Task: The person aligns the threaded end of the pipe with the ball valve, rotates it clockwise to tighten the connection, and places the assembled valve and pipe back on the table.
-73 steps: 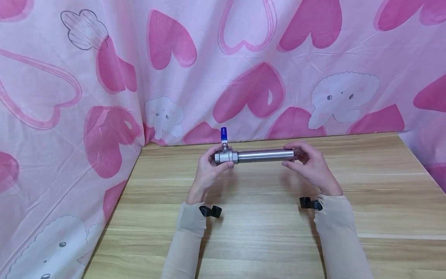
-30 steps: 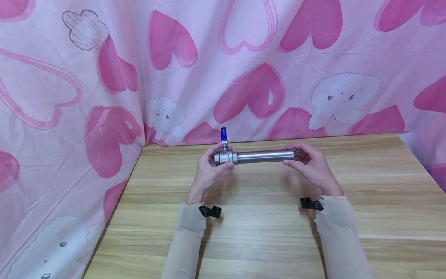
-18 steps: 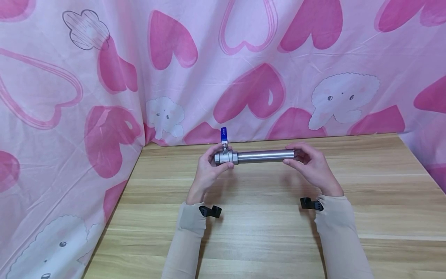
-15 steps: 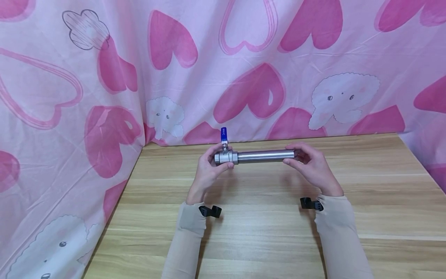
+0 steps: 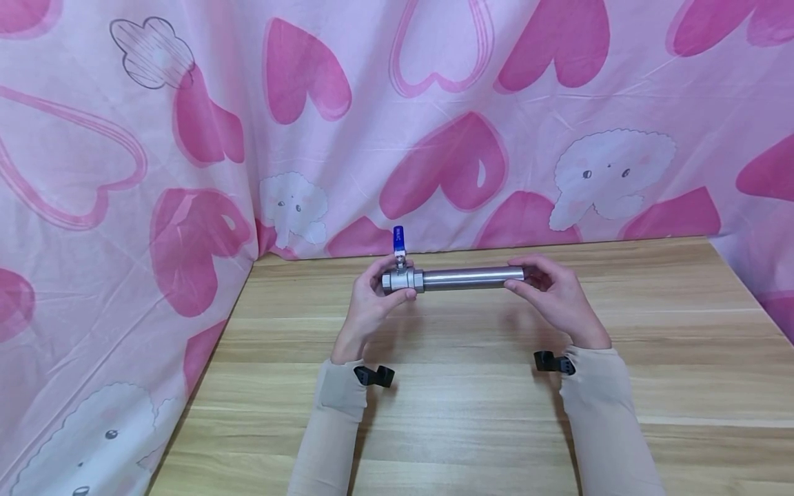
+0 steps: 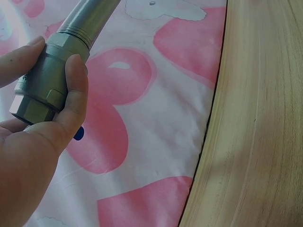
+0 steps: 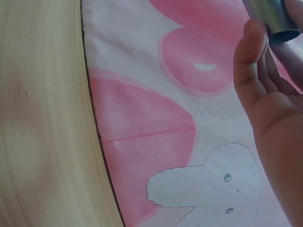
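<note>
A metal ball valve (image 5: 403, 279) with a blue lever handle (image 5: 399, 238) is joined to a plain steel pipe (image 5: 473, 277). The pair is held level above the wooden table, the lever pointing up and away. My left hand (image 5: 369, 303) grips the valve body between thumb and fingers. Threads show where the pipe (image 6: 90, 19) enters the valve (image 6: 45, 80) in the left wrist view. At the other end, my right hand (image 5: 558, 296) pinches the pipe close to its tip. The right wrist view shows the pipe's cut end (image 7: 279, 28) between thumb and fingers.
A wood-grain table (image 5: 471, 413) lies under both hands. Pink cloth (image 5: 347, 158) printed with hearts and white animals hangs behind it and along the left side. Black straps (image 5: 375, 376) stick out from both sleeve cuffs.
</note>
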A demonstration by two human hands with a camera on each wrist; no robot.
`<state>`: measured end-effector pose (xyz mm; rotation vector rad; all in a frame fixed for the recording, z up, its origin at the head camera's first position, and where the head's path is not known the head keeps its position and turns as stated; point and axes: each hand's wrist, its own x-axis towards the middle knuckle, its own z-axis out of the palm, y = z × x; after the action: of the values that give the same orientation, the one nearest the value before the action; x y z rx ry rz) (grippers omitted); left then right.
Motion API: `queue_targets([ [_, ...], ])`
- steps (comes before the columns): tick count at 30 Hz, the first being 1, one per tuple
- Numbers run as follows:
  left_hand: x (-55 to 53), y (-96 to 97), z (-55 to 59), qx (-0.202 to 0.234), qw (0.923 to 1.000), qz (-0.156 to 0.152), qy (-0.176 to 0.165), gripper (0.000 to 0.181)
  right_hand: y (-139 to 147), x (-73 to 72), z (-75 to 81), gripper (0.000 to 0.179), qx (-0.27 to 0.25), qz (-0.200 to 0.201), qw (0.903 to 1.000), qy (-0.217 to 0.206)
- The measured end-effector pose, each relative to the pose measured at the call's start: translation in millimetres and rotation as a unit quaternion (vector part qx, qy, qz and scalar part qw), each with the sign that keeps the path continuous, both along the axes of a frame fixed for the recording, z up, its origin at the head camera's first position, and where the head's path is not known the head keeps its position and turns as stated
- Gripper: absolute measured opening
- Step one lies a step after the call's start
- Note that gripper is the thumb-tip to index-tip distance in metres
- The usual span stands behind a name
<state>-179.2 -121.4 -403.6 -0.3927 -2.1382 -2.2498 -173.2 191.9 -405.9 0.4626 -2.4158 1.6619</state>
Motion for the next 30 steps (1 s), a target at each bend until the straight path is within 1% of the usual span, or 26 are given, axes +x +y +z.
queue_targets([
  [4, 0.0, 0.3, 0.8, -0.006, 1.0, 0.001, 0.002, 0.065, -0.5, 0.0, 0.7, 0.037, -0.015, 0.007, 0.9999, 0.003],
  [9, 0.2, 0.6, 1.1, -0.012, 0.9999, 0.004, 0.003, 0.064, -0.4, -1.3, -0.4, 0.046, -0.044, 0.031, 0.9985, 0.006],
  [12, 0.4, 0.9, 0.9, -0.013, 0.9999, 0.005, 0.003, 0.064, 0.0, -1.8, -1.8, 0.047, -0.049, 0.041, 0.9979, 0.012],
  [19, 0.0, 0.9, 0.6, -0.015, 0.9999, 0.003, 0.002, 0.064, -0.3, -2.0, -2.8, 0.043, -0.037, 0.035, 0.9985, 0.022],
  [24, -0.9, 0.4, 0.3, -0.013, 0.9999, 0.004, 0.009, 0.065, -0.7, -2.5, -3.2, 0.041, -0.032, 0.035, 0.9985, 0.026],
  [30, -0.8, -0.4, 0.3, -0.007, 0.9999, 0.005, 0.008, 0.064, -1.8, -1.6, -2.3, 0.042, -0.023, 0.027, 0.9992, 0.02],
])
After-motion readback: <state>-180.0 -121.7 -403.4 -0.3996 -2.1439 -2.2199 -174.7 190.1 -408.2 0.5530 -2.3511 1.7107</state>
